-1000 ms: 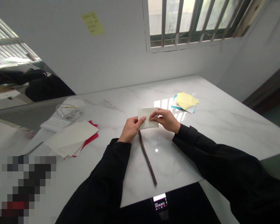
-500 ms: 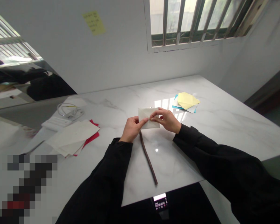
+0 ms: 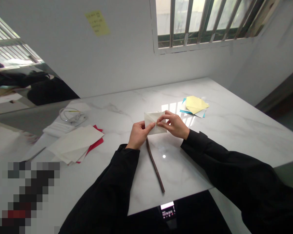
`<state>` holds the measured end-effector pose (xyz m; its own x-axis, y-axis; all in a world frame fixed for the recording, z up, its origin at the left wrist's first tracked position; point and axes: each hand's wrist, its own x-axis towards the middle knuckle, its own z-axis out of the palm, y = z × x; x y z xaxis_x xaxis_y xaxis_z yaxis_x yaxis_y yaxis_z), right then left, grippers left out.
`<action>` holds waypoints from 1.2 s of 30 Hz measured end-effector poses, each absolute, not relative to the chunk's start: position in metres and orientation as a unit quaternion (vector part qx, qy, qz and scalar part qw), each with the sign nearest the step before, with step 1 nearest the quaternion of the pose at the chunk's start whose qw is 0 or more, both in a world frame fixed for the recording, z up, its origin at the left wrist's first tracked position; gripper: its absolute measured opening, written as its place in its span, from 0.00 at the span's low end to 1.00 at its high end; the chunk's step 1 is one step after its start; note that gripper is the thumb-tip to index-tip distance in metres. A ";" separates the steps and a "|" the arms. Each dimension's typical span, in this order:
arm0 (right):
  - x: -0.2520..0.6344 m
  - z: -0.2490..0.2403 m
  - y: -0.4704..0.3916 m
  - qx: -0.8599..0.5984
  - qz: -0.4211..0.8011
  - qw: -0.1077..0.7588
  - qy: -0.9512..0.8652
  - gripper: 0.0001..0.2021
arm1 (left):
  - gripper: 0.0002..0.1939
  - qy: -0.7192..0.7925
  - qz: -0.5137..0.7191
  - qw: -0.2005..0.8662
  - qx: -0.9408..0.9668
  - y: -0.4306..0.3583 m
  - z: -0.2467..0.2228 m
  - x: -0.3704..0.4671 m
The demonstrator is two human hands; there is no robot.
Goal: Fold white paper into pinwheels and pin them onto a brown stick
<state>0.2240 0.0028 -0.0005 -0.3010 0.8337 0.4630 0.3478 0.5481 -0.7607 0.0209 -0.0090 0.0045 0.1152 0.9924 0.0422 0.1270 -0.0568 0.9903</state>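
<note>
A small cream paper piece (image 3: 158, 129), shaped like an envelope, is held up over the middle of the table. My left hand (image 3: 138, 135) grips its left side, thumb on the front and fingers behind. At its centre, the thumb and index finger of my right hand (image 3: 174, 125) pinch together on the paper, close to the left thumb tip. Whatever lies between those fingertips is too small to make out. A thin dark brown stick (image 3: 155, 167) lies on the table below the paper, its upper end reaching up near my left hand.
Cream sheets over red ones (image 3: 76, 143) lie at the left, with a white cable (image 3: 74, 116) behind them. Yellow, white and blue papers (image 3: 196, 104) rest at the back right. A lit phone-like screen (image 3: 168, 210) shows at the front edge of the marble table (image 3: 244, 130).
The paper has tilted slightly, with its lower right corner a little changed in angle. Both hands keep nearly the same place and grip.
</note>
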 end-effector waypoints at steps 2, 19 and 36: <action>0.225 -0.001 0.004 -0.389 0.278 0.441 -0.760 0.05 | 0.28 0.489 0.450 0.482 0.571 -0.009 0.003 0.021; 0.221 0.002 0.001 -0.421 0.335 0.457 -0.708 0.07 | 0.28 0.460 0.460 0.493 0.578 -0.014 0.009 0.026; 0.214 -0.008 0.001 -0.338 0.463 0.536 -0.620 0.43 | 0.28 0.455 0.477 0.488 0.572 -0.008 -0.001 0.026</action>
